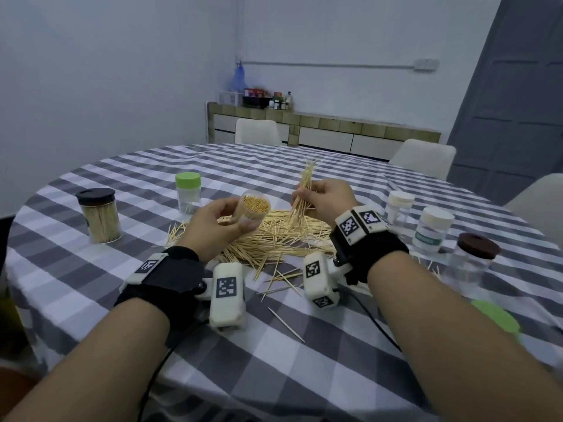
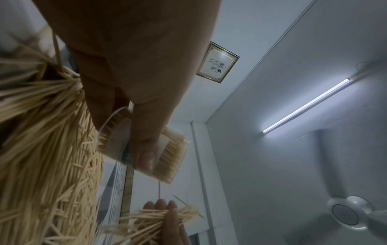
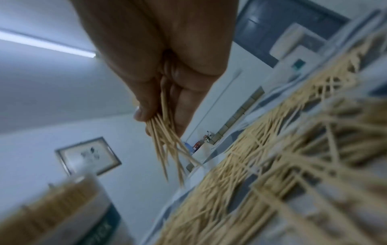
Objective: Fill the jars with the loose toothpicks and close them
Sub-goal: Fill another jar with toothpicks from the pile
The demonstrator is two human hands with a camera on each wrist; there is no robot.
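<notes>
Clear open jar gripped in left hand, toothpick bundle pinched in right hand

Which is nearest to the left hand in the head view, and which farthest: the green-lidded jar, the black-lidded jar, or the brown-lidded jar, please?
Measured from the left hand:
1. Green-lidded jar, just beyond the hand, slightly to its left.
2. Black-lidded jar, farther out on the left side of the table.
3. Brown-lidded jar, far across on the right, past the right hand.

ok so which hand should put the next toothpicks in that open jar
Right. The right hand already grips a bundle of toothpicks beside the open jar, which the left hand holds tilted toward it.
</notes>
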